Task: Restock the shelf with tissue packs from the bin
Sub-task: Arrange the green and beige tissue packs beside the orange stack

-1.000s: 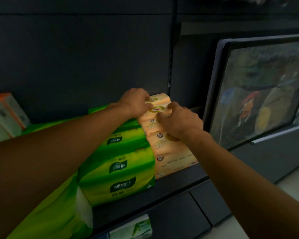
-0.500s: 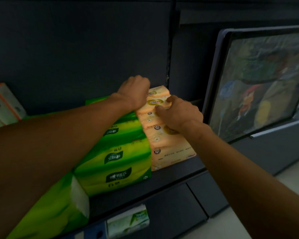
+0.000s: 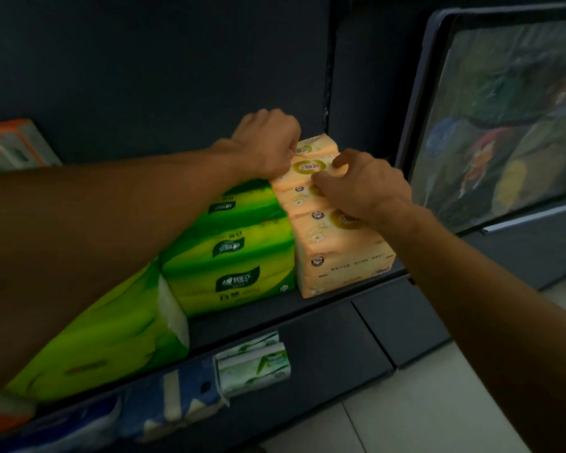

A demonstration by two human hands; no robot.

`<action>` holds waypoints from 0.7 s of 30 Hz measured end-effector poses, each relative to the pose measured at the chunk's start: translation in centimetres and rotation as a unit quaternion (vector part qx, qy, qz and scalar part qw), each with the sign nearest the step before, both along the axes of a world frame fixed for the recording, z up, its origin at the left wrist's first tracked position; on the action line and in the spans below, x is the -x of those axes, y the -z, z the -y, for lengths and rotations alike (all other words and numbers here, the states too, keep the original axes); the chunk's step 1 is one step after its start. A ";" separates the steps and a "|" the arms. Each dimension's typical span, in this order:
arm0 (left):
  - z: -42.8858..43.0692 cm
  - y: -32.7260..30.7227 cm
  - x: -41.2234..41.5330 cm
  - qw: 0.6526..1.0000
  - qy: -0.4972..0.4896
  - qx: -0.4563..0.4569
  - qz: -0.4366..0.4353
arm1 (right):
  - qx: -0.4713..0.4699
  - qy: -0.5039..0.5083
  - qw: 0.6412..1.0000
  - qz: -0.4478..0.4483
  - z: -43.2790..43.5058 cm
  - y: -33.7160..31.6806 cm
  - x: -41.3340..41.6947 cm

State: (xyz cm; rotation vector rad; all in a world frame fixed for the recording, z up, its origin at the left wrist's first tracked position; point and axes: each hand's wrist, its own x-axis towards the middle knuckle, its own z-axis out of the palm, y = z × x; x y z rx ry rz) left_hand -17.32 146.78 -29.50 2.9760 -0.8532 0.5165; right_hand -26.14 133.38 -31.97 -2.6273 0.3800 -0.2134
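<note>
A row of peach tissue packs (image 3: pixel 337 250) stands at the right end of the dark shelf (image 3: pixel 258 325), against the upright divider. My left hand (image 3: pixel 265 142) is curled at the left edge of the rear peach pack (image 3: pixel 304 168), its fingers tucked down beside the green packs. From the right, my right hand (image 3: pixel 363 188) lies on top of the same pack with its fingertips curled onto the wrapper. The bin is out of view.
Green tissue packs (image 3: pixel 232 256) fill the shelf left of the peach row, with a larger green pack (image 3: pixel 105 348) nearer me. White-green packs (image 3: pixel 252 364) and blue packs (image 3: pixel 164 410) lie on the shelf below. An orange-white box (image 3: pixel 10 145) sits far left. A framed panel (image 3: pixel 504 119) stands at right.
Both hands stay on the rear peach pack. My left hand has shifted slightly up and back along its left edge; the right hand's fingers have crept a little further over the top.
</note>
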 end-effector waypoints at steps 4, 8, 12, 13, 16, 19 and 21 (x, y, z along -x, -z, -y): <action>0.1 0.0 0.1 1.000 0.006 0.015 -0.016 | -0.004 -0.004 1.000 0.005 0.3 0.4 0.5; -0.4 0.3 0.3 0.997 0.011 0.044 -0.056 | 0.003 -0.006 1.000 0.002 0.3 0.2 0.8; -1.6 0.5 0.6 0.988 0.029 0.067 -0.139 | 0.005 -0.019 1.000 -0.012 0.2 -0.1 1.2; -1.8 0.5 0.7 0.985 0.031 0.070 -0.155 | 0.003 -0.020 1.000 -0.013 0.2 -0.1 1.3; -2.4 0.6 1.4 0.980 0.030 0.081 -0.181 | -0.022 -0.019 1.000 -0.001 0.0 -0.6 1.7; -3.2 0.7 2.3 0.977 0.044 0.087 -0.190 | -0.059 -0.019 0.998 0.012 -0.1 -1.1 2.3; -3.8 0.7 2.6 0.977 0.046 0.088 -0.189 | -0.064 -0.024 0.998 0.012 -0.1 -1.5 2.6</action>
